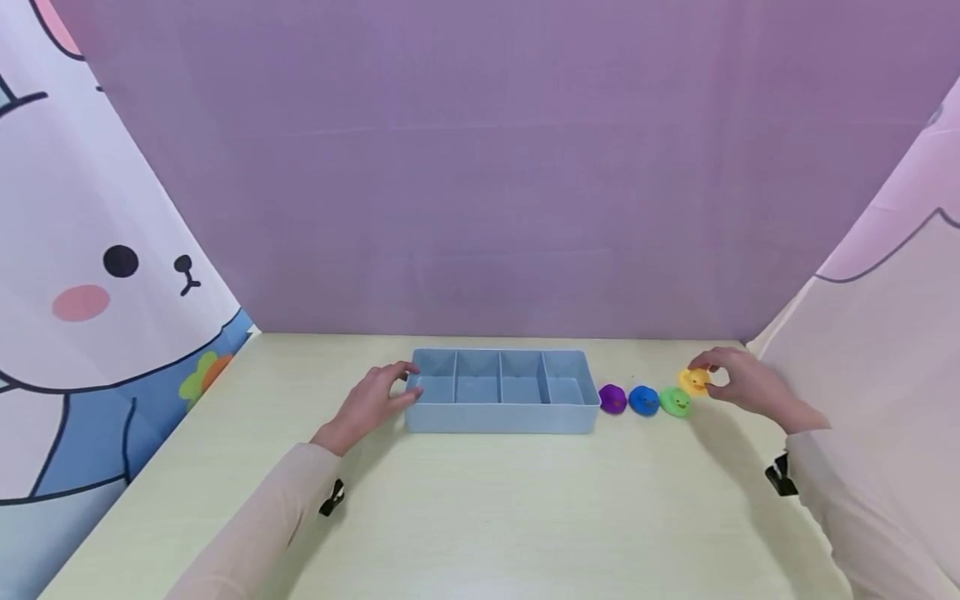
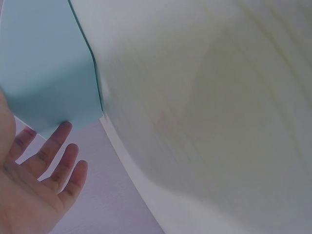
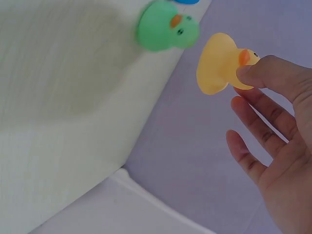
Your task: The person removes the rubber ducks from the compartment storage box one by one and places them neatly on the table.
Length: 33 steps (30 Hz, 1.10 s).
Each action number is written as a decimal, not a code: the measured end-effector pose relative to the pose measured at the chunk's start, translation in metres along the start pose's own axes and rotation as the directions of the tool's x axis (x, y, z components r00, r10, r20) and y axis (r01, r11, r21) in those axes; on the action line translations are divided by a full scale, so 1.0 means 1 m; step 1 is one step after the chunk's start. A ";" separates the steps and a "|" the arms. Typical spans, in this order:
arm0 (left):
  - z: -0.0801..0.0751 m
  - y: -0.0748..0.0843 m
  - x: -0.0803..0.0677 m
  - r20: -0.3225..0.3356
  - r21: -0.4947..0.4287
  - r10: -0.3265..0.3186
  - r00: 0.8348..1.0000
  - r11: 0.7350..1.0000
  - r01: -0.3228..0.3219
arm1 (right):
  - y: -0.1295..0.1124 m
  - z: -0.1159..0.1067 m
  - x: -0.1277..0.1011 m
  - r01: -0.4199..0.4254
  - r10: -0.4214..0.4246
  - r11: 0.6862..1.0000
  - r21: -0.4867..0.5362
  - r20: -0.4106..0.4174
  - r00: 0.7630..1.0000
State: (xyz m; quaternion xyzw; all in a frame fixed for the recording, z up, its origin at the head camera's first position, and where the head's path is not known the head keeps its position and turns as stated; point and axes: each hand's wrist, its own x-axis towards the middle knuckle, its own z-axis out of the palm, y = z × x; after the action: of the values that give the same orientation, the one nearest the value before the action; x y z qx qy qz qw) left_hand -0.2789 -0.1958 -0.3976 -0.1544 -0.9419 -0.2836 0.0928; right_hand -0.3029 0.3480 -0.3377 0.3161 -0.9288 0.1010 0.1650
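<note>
A light blue tray with several empty compartments lies in the middle of the table. My left hand rests against its left end with straight fingers; in the left wrist view the fingertips meet the tray's wall. Right of the tray stand a purple duck, a blue duck and a green duck in a row. My right hand pinches a yellow duck just right of the green one. The right wrist view shows the yellow duck between thumb and finger, beside the green duck.
The pale yellow table is closed in by a purple backdrop behind, a cartoon rabbit curtain on the left and a pink curtain on the right.
</note>
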 end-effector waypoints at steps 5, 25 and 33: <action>-0.001 -0.002 0.000 -0.004 0.004 0.000 1.000 1.000 0.000 | 0.010 0.000 -0.004 -0.026 0.026 1.000 0.013 0.037 0.999; -0.002 -0.001 -0.001 0.000 -0.003 0.006 1.000 1.000 -0.006 | 0.030 0.028 -0.023 -0.156 0.142 0.985 0.071 0.169 0.975; -0.001 -0.002 -0.001 -0.002 0.007 0.011 1.000 1.000 -0.011 | 0.036 0.035 -0.028 -0.106 0.099 0.991 0.084 0.084 0.992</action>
State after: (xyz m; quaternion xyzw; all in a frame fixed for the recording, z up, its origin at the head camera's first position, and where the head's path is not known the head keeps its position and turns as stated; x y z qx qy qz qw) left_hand -0.2791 -0.1979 -0.3982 -0.1588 -0.9419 -0.2800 0.0960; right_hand -0.3122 0.3812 -0.3832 0.2788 -0.9442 0.1375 0.1086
